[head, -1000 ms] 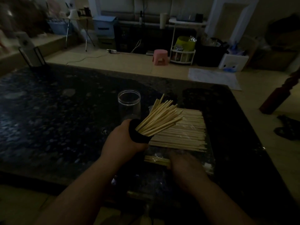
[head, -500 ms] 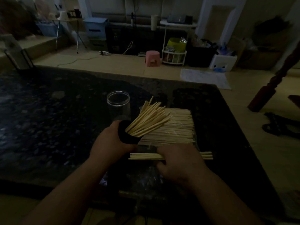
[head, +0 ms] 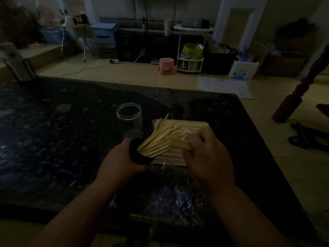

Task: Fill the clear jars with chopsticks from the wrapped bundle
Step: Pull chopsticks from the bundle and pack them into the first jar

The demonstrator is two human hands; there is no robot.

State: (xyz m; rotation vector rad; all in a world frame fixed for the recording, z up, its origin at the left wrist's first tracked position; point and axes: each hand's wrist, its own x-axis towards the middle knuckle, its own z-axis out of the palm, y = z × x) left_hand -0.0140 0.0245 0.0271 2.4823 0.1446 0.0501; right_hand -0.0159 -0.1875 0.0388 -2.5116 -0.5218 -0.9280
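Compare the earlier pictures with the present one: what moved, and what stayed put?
The right hand left the near edge of the bundle, where loose chopsticks lay, and moved up to the fanned chopsticks in the tilted jar, gripping their ends. The left hand still holds that jar; the empty jar and bundle stayed put.

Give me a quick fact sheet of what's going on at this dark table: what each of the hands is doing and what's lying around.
Left hand: grips a dark-looking round jar, tilted toward the right
In that jar: pale wooden chopsticks, fanning out of its mouth
Right hand: fingers curled over the chopsticks' outer ends
Empty clear plastic jar: upright, behind the left hand
Flat wrapped bundle of chopsticks: lying on the dark speckled table, under the fan
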